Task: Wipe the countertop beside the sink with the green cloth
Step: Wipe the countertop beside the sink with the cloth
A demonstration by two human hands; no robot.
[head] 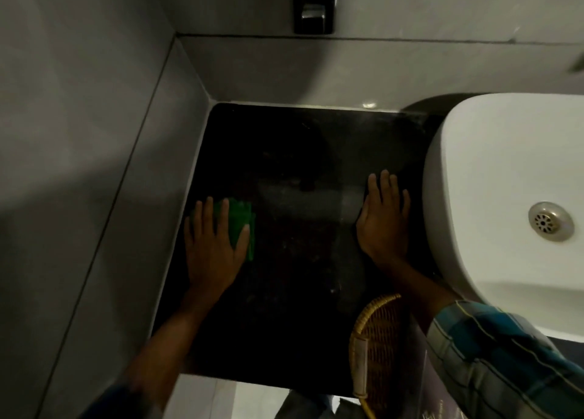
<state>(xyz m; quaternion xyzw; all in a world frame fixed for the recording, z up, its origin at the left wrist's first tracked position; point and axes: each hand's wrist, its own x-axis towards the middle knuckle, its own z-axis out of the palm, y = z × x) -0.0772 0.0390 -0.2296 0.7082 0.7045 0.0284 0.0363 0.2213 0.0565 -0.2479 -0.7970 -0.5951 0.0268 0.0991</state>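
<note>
Scene dim overall. Dark countertop (284,260) nearly featureless, with faint sheen across its middle. White sink (505,197) brightest. Soft shadows on wall tiles (94,102). Edges bowed, lower-left corner blurred.

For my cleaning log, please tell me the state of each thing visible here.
green cloth: flat on countertop, pressed under left hand
left hand: open, fingers spread on cloth
right hand: open, flat on countertop
countertop: dark, smudged
sink: looks empty
wicker basket: at front edge
</note>
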